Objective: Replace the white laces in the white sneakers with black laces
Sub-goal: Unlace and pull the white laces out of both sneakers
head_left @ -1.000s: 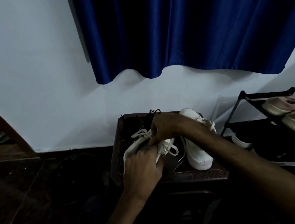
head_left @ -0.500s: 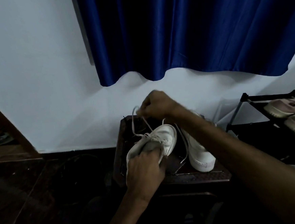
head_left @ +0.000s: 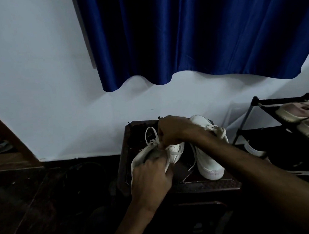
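Two white sneakers sit on a small dark wooden table (head_left: 201, 186). My left hand (head_left: 151, 178) grips the heel end of the left sneaker (head_left: 176, 151), which is tilted up off the table. My right hand (head_left: 171, 132) is over its tongue and pinches the white lace (head_left: 151, 135), which loops out loosely to the left. The second white sneaker (head_left: 208, 160) stands on the table to the right, still laced in white, partly behind my right forearm. Dark laces (head_left: 137, 126) seem to lie at the table's back, hard to make out.
A black shoe rack (head_left: 257, 116) stands at the right with pale pink shoes (head_left: 305, 116) on it. A blue curtain (head_left: 198, 30) hangs over the white wall behind. A wooden piece of furniture (head_left: 7, 139) is at the far left. The floor is dark.
My right hand, which had pulled the white lace up high half a second ago, has come back down onto the sneaker's tongue. My left hand has kept its hold on the sneaker.
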Motion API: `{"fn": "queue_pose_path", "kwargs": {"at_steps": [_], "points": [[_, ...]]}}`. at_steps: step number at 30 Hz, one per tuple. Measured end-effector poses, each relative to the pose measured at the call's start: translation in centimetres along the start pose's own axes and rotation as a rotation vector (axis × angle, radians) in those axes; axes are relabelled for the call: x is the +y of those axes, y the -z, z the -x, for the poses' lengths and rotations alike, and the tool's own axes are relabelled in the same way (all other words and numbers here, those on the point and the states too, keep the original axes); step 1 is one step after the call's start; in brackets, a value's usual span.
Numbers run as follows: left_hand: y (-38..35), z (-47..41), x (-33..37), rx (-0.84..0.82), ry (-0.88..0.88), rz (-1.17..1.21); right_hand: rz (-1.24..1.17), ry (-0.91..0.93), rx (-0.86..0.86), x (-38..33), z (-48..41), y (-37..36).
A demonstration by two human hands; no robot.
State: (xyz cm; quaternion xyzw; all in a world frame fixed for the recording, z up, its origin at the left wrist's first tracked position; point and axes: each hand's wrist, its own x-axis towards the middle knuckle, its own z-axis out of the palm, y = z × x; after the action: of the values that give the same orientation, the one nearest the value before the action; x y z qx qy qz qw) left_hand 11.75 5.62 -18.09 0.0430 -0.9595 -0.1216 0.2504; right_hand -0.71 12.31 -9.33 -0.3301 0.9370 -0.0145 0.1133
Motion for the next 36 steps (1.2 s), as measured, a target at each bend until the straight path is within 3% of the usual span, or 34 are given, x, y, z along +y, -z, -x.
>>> {"fn": "queue_pose_path", "kwargs": {"at_steps": [3,5,13,19,21,25,27,32,36], "points": [[0.4,-0.2,0.2,0.038,-0.025,-0.037,-0.383,0.001,0.292,-0.2,-0.9,1.4],[0.7,-0.3,0.3,0.047,-0.046,-0.051,-0.609,0.017,0.378,0.1,-1.6,2.2],[0.2,0.0,0.0,0.008,-0.001,0.003,-0.056,0.014,-0.176,0.9,0.9,0.5],[0.1,0.1,0.0,-0.019,-0.004,0.038,0.163,0.008,-0.007,-1.1,0.7,-0.2],[0.1,0.1,0.1,0.003,-0.005,0.036,-0.009,-0.017,0.036,-0.5,0.0,0.2],[0.5,0.2,0.4,0.029,-0.052,-0.006,-0.598,-0.104,0.243,0.8,-2.4,2.2],[0.8,0.2,0.4,0.030,-0.066,-0.022,-0.735,-0.122,0.323,0.4,-3.4,2.7],[0.7,0.1,0.1,-0.018,-0.054,-0.021,-0.725,-0.105,0.295,-1.6,-5.2,1.1],[1.7,0.4,-0.1,-0.002,0.009,0.152,-0.468,-0.076,0.256,-0.6,-3.5,-0.3]]}}
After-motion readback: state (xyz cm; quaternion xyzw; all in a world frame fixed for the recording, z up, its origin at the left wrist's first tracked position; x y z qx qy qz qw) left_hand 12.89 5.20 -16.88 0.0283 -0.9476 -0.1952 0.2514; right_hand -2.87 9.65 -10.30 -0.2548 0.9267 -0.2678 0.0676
